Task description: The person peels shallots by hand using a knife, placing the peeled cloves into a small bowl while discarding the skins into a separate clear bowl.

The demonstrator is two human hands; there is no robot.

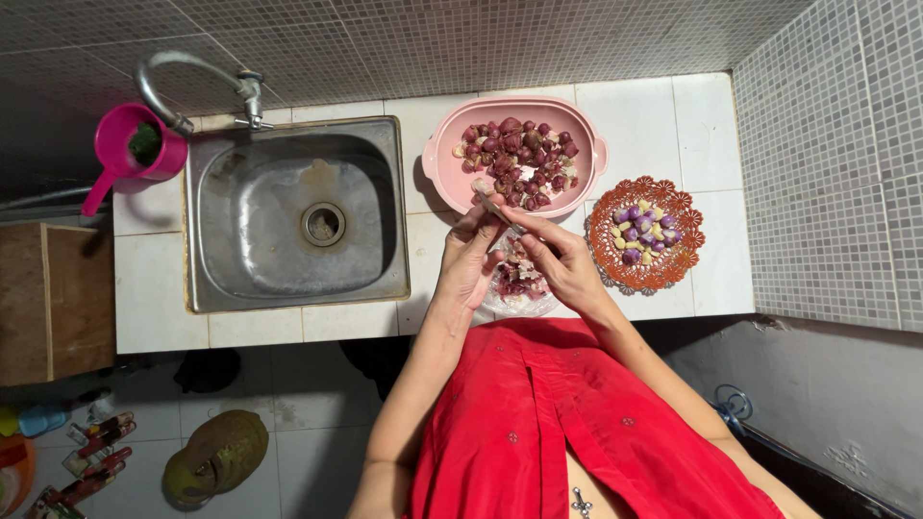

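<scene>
While closed: hands [519, 255] on knife [500, 211]

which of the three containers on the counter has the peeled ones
The orange lacy-rimmed basket on the right: its shallots are pale purple, skinless; the pink tub holds dark unpeeled ones.

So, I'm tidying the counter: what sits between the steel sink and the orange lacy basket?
In the head view, both hands work there, above a clear bag of reddish peelings.

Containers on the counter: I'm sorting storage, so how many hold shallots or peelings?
3: pink basin behind the hands, orange basket at right, clear container of peelings beneath the hands, partly hidden.
</scene>
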